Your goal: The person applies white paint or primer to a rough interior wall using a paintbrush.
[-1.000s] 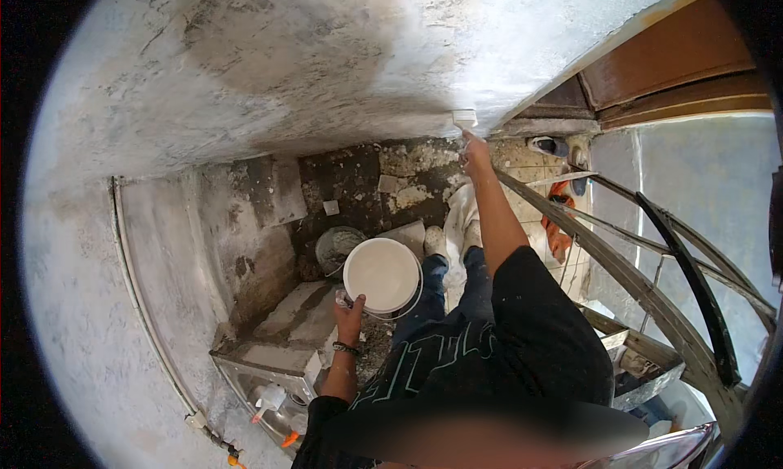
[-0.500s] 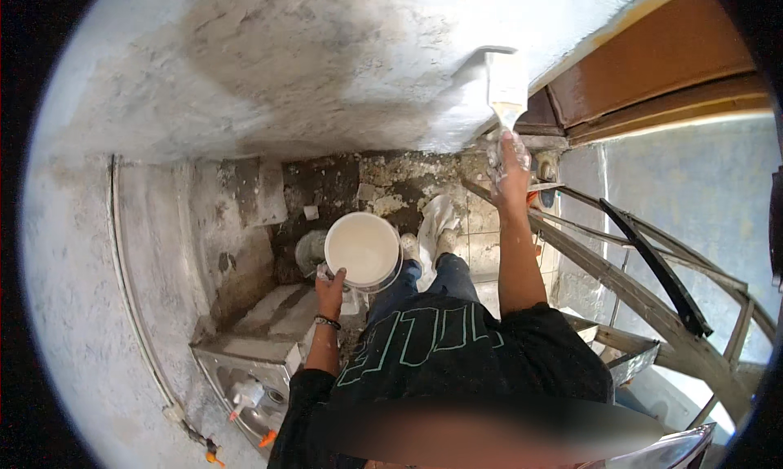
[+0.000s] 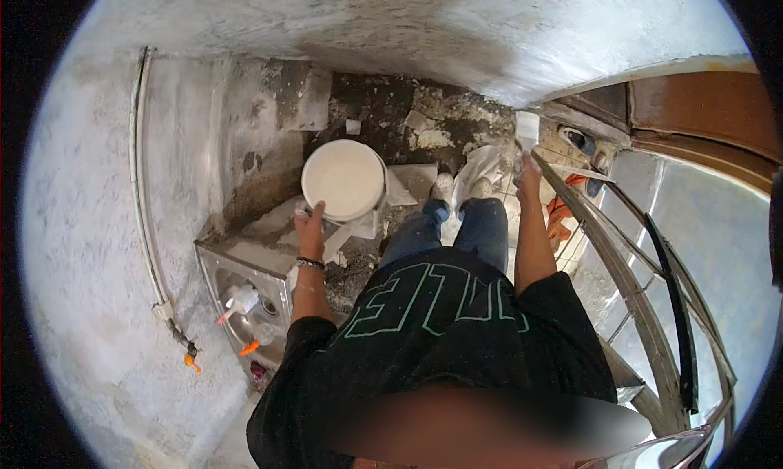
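Observation:
My left hand (image 3: 309, 229) grips the near rim of a white bucket (image 3: 344, 180), thumb over the edge. Pale, whitish liquid fills part of the bucket. Out to the right, my right hand (image 3: 528, 172) is closed round the handle of a wide paintbrush (image 3: 528, 128), whose bristles are coated white and point away from me. White smears cover the fingers of that hand. The brush is apart from the bucket, near the foot of the far wall (image 3: 457, 28), which has wet-looking white and darker grey patches.
A metal sink (image 3: 236, 294) with orange-handled taps stands at the left. To my right leans a wooden ladder (image 3: 620, 265), with an orange cloth (image 3: 559, 220) and shoes (image 3: 577, 139) by it. A brown door (image 3: 693, 110) is at the far right. Debris litters the dark floor (image 3: 371, 102).
The brush has come down off the wall as my right hand drew back toward me. The bucket has shifted left and away from my legs, still in my left hand. The view has tilted lower.

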Demonstrator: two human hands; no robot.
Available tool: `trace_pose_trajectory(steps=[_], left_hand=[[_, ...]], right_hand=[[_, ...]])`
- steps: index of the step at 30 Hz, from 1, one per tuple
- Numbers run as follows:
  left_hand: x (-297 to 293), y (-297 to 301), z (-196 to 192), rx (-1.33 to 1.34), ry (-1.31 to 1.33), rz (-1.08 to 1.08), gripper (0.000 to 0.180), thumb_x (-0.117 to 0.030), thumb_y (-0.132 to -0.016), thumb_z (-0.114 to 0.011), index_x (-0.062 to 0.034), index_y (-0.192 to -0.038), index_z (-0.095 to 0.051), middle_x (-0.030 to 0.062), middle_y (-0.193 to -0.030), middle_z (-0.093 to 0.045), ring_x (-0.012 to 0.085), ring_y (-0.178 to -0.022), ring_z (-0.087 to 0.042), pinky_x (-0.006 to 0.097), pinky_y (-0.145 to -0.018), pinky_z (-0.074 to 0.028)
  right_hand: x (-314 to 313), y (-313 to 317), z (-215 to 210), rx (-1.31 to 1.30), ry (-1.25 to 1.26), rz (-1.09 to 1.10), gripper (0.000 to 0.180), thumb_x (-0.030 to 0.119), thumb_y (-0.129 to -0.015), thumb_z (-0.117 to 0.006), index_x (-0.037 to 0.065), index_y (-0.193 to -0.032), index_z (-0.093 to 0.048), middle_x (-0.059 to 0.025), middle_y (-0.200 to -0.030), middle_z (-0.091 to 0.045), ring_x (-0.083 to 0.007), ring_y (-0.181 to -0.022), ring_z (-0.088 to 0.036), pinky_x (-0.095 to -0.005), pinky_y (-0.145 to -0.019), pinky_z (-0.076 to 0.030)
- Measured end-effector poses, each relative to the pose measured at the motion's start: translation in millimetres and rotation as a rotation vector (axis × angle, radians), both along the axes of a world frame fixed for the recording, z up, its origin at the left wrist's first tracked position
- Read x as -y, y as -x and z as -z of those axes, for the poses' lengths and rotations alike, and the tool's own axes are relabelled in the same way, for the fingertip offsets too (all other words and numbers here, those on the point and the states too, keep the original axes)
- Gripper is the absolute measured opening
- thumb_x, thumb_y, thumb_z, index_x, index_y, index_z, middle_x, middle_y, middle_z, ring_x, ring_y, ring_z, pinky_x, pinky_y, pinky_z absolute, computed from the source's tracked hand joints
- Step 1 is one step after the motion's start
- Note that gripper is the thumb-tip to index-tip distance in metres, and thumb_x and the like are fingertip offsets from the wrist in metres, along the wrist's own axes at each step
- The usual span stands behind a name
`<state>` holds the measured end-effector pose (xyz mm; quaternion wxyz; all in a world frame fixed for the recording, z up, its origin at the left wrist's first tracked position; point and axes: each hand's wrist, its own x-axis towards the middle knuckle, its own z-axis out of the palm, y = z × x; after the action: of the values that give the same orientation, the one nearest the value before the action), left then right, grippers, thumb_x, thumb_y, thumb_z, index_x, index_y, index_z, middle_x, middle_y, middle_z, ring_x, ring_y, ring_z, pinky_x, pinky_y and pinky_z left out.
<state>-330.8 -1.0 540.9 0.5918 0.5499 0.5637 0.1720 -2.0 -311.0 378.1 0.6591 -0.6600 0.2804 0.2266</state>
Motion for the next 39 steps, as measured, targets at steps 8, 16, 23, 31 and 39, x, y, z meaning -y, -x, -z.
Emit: trace_pose_trajectory(steps=[8,16,23,31,39], left_hand=[[-29.5,-0.8,-28.3,0.109,-0.163,-0.169,0.023,-0.011,-0.079,-0.062,-0.0011,-0.099,-0.054,0.0058,-0.094,-0.059,0.0148,-0.080,-0.055,0.028,-0.068,-0.044],[12.9,-61.2,-71.9,0.191,-0.144,-0.239,0.014,-0.011,-0.080,-0.059,-0.0056,-0.089,-0.050,0.0000,-0.076,-0.056,0.0061,-0.055,-0.049,0.021,-0.041,-0.037],[16.1,-119.3,-91.5,0.211,-0.035,0.036,0.024,-0.011,-0.080,-0.060,-0.0003,-0.099,-0.051,0.0056,-0.095,-0.057,0.0129,-0.084,-0.054,0.025,-0.072,-0.042],[-13.5,-212.4,-53.7,0.193,0.010,0.494,0.033,-0.016,-0.078,-0.065,-0.0011,-0.105,-0.053,0.0079,-0.095,-0.059,0.0139,-0.081,-0.057,0.027,-0.062,-0.046],[-61.7,-331.6,1.1,-0.043,0.048,1.271,0.033,-0.014,-0.078,-0.060,0.0038,-0.105,-0.051,0.0127,-0.093,-0.060,0.0166,-0.087,-0.056,0.030,-0.075,-0.045]], right_hand=[[20.6,-22.3,-27.1,-0.117,0.020,0.212,0.029,0.038,-0.084,-0.057,0.011,-0.073,-0.051,0.0016,-0.051,-0.042,-0.0104,-0.035,-0.034,-0.0266,-0.033,-0.024],[-7.1,-68.3,-38.7,-0.132,-0.004,-0.075,0.038,0.037,-0.081,-0.060,0.004,-0.098,-0.054,-0.0004,-0.066,-0.043,-0.0128,-0.052,-0.039,-0.0312,-0.044,-0.032],[-56.4,-104.0,-100.5,0.068,-0.114,-0.157,0.030,0.031,-0.081,-0.061,0.004,-0.093,-0.056,-0.0021,-0.073,-0.053,-0.0127,-0.055,-0.046,-0.0271,-0.048,-0.037],[-51.4,-61.2,-248.1,0.487,0.058,-0.287,0.033,0.031,-0.089,-0.052,0.001,-0.101,-0.058,-0.0040,-0.086,-0.059,-0.0106,-0.079,-0.052,-0.0250,-0.070,-0.042],[-114.0,-76.6,-206.9,0.683,0.040,-0.066,0.027,0.026,-0.089,-0.054,0.000,-0.089,-0.059,0.0000,-0.069,-0.054,-0.0080,-0.065,-0.047,-0.0244,-0.060,-0.040]])
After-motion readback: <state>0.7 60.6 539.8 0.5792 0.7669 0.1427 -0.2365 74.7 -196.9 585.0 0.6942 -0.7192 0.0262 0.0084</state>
